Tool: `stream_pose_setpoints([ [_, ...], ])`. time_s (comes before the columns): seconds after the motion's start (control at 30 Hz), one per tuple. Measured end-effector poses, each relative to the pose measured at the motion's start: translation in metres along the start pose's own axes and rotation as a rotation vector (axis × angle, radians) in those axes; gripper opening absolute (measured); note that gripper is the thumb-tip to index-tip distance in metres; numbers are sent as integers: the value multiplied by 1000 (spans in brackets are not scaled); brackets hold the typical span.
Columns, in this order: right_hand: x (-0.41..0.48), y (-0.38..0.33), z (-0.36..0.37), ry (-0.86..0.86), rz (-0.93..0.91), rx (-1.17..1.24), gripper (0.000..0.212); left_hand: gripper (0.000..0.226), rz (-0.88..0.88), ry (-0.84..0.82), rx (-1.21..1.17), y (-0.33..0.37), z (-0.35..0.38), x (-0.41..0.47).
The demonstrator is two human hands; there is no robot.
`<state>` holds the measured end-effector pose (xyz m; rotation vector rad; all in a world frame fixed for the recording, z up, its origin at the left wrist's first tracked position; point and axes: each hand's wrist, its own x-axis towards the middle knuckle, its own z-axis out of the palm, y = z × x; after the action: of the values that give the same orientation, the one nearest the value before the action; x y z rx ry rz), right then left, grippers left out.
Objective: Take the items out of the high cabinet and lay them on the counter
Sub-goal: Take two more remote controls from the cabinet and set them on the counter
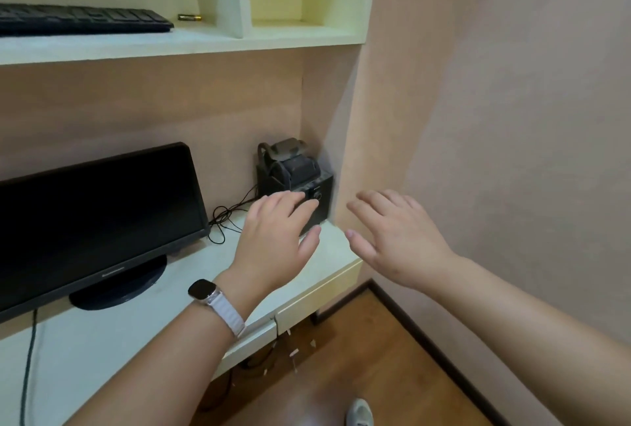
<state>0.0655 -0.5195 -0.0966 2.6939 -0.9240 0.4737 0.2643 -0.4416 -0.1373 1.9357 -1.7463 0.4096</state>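
Hands: both are out in front with fingers spread and loose, nothing held. The left hand (276, 241) hovers over the right end of the bench (102, 340), and the right hand (392, 234) is just beside it, nearer the wall.
Box: the left fingertips overlap a black box (321, 183) in the corner, but honestly can't tell if they touch it.
Keyboard: the black keyboard (82, 19) lies flat on the floor of the high cabinet (205, 43), in the left compartment. Its long axis runs left to right and its left end is cut off by the frame.
Battery: a small battery (190, 17) lies on its side just beside the keyboard's right end, not touching it and pointing the same way.
Key relation: both items sit well above the hands and off to the left, so the left hand is nearer. Battery first, keyboard further along.
Other stuff: a dark monitor (99, 217) stands on the bench with tangled cables (225, 217) beside it. There's a watch (205, 290) on the left wrist.
Progress: looks like nothing from the cabinet is down yet, so I'd guess the reach up-left comes next.
Risk: the battery could roll if nudged. The keyboard is long, so it probably wants two hands.
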Motion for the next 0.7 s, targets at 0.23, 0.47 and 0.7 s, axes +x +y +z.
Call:
stream_pose_setpoints([
  [0.23, 75, 53, 8, 216, -70, 82, 49, 40, -14, 139, 75, -10, 13, 72],
  [0.47, 158, 131, 6, 305, -83, 117, 47, 38, 0, 240, 142, 1, 4, 181],
  [0.7, 236, 189, -26, 493, -190, 134, 49, 42, 3, 418, 118, 14, -28, 271],
])
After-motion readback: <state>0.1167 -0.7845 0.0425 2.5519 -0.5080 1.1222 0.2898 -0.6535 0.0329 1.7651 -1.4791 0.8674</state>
